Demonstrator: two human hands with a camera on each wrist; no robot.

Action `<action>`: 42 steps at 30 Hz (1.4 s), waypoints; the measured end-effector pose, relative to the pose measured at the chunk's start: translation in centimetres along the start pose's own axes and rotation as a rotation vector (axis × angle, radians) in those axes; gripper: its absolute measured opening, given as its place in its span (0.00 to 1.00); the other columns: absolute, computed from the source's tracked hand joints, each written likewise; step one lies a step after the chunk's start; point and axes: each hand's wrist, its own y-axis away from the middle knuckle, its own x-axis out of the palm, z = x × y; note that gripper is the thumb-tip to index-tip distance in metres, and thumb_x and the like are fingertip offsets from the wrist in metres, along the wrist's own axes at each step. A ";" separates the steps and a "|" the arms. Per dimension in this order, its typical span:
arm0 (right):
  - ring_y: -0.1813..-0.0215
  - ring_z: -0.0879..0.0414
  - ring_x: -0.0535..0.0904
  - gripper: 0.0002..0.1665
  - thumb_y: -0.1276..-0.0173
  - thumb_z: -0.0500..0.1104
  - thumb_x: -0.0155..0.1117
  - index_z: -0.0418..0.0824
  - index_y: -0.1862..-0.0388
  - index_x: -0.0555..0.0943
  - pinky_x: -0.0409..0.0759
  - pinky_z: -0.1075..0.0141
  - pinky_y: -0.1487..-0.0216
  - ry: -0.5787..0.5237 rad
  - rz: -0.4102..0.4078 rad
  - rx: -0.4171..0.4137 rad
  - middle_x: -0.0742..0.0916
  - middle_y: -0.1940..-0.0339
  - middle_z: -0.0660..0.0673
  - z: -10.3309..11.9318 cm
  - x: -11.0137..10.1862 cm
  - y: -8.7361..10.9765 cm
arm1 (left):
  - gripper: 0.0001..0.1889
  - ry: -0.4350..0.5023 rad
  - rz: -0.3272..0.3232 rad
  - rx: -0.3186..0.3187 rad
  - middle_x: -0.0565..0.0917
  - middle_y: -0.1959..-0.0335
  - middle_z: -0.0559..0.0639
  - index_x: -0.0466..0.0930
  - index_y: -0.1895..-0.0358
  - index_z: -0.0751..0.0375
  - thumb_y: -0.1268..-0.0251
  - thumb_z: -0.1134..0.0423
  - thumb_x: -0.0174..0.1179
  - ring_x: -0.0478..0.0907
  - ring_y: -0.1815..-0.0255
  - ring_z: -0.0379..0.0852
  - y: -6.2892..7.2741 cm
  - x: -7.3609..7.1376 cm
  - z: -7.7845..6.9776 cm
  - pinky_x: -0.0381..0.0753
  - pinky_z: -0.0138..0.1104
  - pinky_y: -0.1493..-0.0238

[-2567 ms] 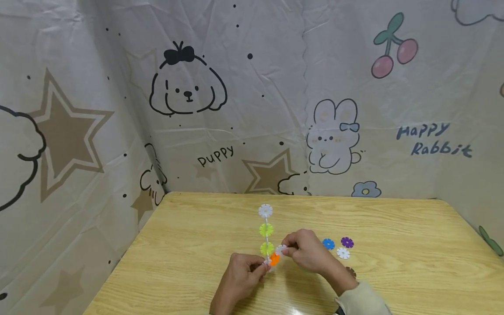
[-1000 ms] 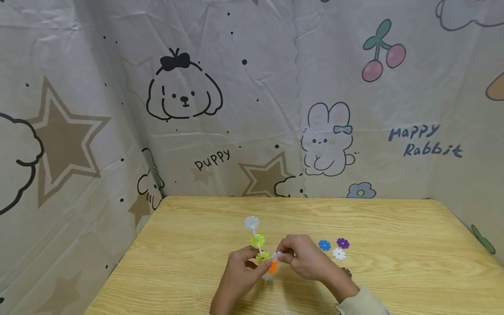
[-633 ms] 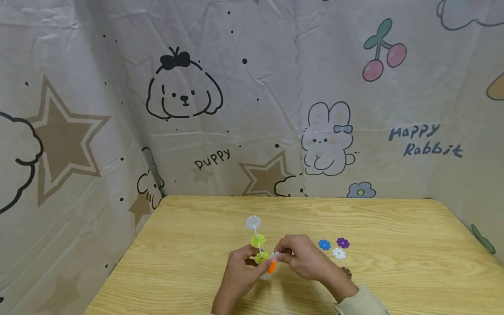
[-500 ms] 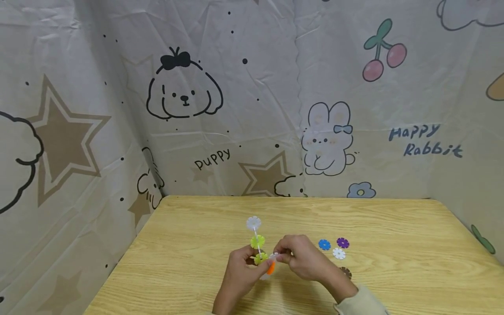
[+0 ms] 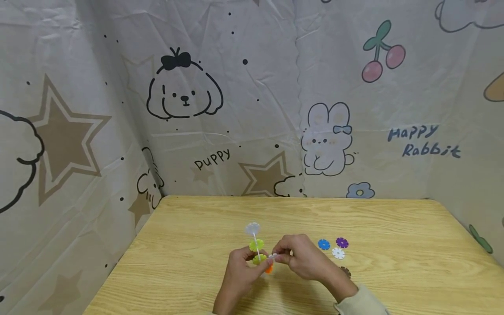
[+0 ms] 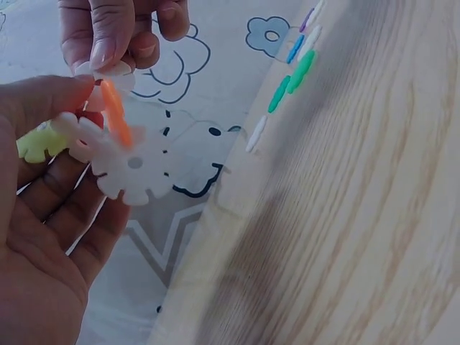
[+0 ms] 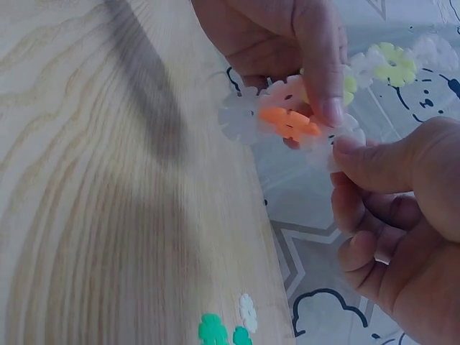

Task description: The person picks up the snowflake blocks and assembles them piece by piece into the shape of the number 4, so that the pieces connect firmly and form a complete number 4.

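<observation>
A person's left hand (image 5: 243, 267) pinches a chain (image 5: 256, 245) of notched discs between thumb and fingers, held above the table (image 5: 177, 258), a little nearer its left edge than its right. From that grip the chain stretches toward the table's far edge, leaning slightly left: two yellow-green discs (image 5: 259, 259) with pale ones set edge-on between, and a clear disc (image 5: 253, 228) at the far tip. Just beside the left thumb sits an orange disc (image 6: 117, 113), with another clear disc (image 6: 133, 165) touching it on the table side in the left wrist view. The right hand (image 5: 302, 256) has thumb and forefinger closed on a pale disc (image 7: 346, 135) next to the orange one (whether its slot is fully seated I cannot tell). Loose on the table, between the right hand and the right edge, lie a blue disc (image 5: 324, 244), a purple disc (image 5: 342, 243) and a white disc (image 5: 338, 253), near one another; a brown disc (image 5: 345, 271) is partly hidden by the right forearm. The wrist views also show two green discs (image 6: 302, 70). Behind the far edge hangs a printed cloth (image 5: 267, 39).
</observation>
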 end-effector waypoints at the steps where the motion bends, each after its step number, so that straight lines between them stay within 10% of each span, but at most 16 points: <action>1: 0.68 0.65 0.77 0.05 0.33 0.34 0.68 0.43 0.64 0.87 0.78 0.67 0.68 0.003 -0.002 0.003 0.83 0.70 0.58 0.0 -0.1 0.0 | 0.05 0.001 -0.004 0.001 0.86 0.69 0.42 0.87 0.68 0.59 0.40 0.62 0.73 0.83 0.61 0.42 0.0 0.0 0.0 0.80 0.36 0.54; 13: 0.71 0.62 0.77 0.04 0.34 0.36 0.70 0.35 0.63 0.86 0.78 0.67 0.69 0.048 -0.093 0.146 0.83 0.73 0.55 -1.8 -1.3 1.2 | 0.04 -0.056 -0.067 -0.018 0.86 0.70 0.43 0.87 0.69 0.59 0.42 0.66 0.74 0.83 0.61 0.43 0.3 -0.4 -0.1 0.79 0.35 0.55; 42: 0.73 0.57 0.75 0.10 0.53 0.36 0.80 0.41 0.75 0.85 0.79 0.60 0.69 0.229 0.000 0.291 0.83 0.77 0.54 -5.4 -0.4 2.3 | 0.05 -0.097 0.003 -0.041 0.87 0.71 0.44 0.88 0.70 0.58 0.40 0.62 0.73 0.76 0.73 0.35 0.6 -1.5 0.4 0.77 0.29 0.73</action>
